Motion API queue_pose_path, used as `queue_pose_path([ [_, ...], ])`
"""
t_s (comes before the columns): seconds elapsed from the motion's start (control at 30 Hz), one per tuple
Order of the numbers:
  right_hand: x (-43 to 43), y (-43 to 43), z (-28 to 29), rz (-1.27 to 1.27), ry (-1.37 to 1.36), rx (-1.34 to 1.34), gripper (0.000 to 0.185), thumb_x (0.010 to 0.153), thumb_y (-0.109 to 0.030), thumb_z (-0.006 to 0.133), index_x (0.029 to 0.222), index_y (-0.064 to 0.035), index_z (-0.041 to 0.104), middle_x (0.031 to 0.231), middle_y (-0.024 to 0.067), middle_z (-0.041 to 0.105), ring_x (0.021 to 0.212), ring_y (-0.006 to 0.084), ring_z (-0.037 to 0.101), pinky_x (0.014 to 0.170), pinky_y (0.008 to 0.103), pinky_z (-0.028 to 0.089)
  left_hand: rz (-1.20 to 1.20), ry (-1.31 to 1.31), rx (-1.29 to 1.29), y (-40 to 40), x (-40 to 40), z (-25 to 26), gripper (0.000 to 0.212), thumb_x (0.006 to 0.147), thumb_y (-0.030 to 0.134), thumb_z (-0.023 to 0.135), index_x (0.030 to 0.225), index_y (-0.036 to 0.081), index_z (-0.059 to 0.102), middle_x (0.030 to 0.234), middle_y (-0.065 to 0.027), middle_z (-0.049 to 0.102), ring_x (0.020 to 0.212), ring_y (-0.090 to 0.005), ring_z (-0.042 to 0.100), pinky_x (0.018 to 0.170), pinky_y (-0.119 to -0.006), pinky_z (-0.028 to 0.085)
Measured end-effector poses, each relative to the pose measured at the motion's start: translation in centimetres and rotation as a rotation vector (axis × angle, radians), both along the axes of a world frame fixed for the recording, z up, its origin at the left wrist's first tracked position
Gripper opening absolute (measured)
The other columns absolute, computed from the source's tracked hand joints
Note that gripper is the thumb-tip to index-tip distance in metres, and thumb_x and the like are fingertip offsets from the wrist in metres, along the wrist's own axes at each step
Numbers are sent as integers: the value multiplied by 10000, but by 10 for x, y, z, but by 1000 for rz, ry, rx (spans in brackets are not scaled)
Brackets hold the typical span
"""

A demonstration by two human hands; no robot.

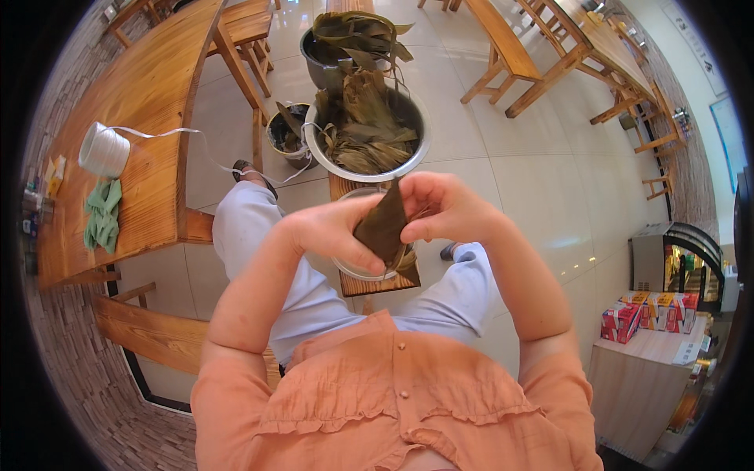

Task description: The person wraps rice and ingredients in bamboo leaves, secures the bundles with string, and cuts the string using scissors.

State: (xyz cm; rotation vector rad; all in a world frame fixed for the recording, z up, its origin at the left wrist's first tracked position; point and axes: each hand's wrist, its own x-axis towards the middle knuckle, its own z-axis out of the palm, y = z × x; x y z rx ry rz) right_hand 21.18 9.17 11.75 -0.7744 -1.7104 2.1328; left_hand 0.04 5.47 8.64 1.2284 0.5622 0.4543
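A dark green folded leaf bundle [384, 226], pointed at the top like a zongzi, is between my two hands. My left hand [336, 226] grips it from the left, thumb along its lower side. On its right edge the bent fingers and thumb of my right hand [447, 206] pinch it; what lies under those fingertips is partly hidden. Beneath my hands a bowl [352, 272] rests on a narrow wooden bench [377, 287], its contents mostly covered. Just beyond stands a wide metal basin [423, 138] holding long, flat brownish-green leaves [371, 132].
Behind the basin is a dark pot [315, 68] heaped with leaves. A small black bucket [300, 160] stands left of it. White ribbon runs from a spool [105, 152] on the left table [150, 135] towards the basin. Green cloth [103, 215] lies near the spool.
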Motion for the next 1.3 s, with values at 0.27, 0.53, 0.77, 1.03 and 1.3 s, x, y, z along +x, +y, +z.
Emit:
queue_pose_path([
  [0.27, -9, -6, -12, -616, 73, 323, 334, 732, 15, 706, 1019, -13, 537, 779, -1, 562, 658, 44, 541, 577, 186, 462, 729, -229, 102, -5, 11, -2, 950, 706, 22, 717, 1451, 157, 143, 1418, -111, 251, 1121, -196, 497, 858, -287, 460],
  [0.53, -24, -39, -41, -660, -11, 404, 252, 750, -28, 691, 971, 1, 574, 733, 24, 584, 631, 52, 552, 550, 193, 467, 730, -94, 283, -24, 27, -38, 701, 761, -79, 639, 1372, 65, 329, 1325, -76, 402, 1054, -185, 547, 814, -274, 510],
  [0.77, -21, -44, -40, -546, -38, 122, 216, 818, -3, 614, 1014, -7, 523, 855, 41, 614, 676, 49, 577, 535, 187, 483, 669, -161, 58, -32, 26, -49, 622, 756, -33, 667, 1313, 64, 407, 1262, -52, 470, 978, -160, 581, 781, -266, 523],
  [1.03, -33, -22, -45, -412, -87, 36, 193, 853, -32, 580, 1039, -15, 534, 851, 14, 606, 707, 23, 555, 563, 175, 455, 693, -183, -257, -26, 14, -60, 510, 779, 43, 679, 1242, 63, 466, 1118, -40, 557, 878, -139, 613, 731, -267, 530],
  [1.3, -22, 50, -78, -338, -298, 493, 260, 902, -103, 515, 1131, 17, 547, 973, 37, 603, 887, 98, 562, 780, 241, 459, 614, -208, -487, -7, -5, -88, 461, 785, 54, 662, 1215, 54, 495, 1092, -58, 598, 905, -162, 622, 752, -285, 531],
])
